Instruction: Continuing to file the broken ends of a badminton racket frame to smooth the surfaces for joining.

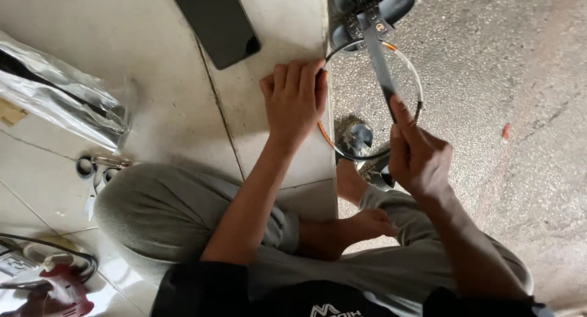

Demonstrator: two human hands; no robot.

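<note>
the person sits on a tiled floor [153, 109] at its edge, legs folded, with rough concrete ground [501, 109] beyond the step. the left hand [295, 100] is curled shut, its fingers wrapped over the near side of a thin wire hoop [418, 84], pressing it against the tile edge. the hoop is dark with an orange stretch showing below the left hand and another near the top. the right hand [419, 155] pinches a flat grey strip [380, 63] between thumb and fingers; the strip runs up across the inside of the hoop toward a pair of dark sandals [367, 11] lying at the top of the ground. another sandal [358, 140] lies under the hoop, near a bare foot [367, 222]. on the tiles lie a dark phone [214, 23], a crinkled clear plastic bag [61, 97], a pair of scissors [95, 173] just beside the knee, and a red power tool [58, 289] with a black cord at the lower left.
</note>
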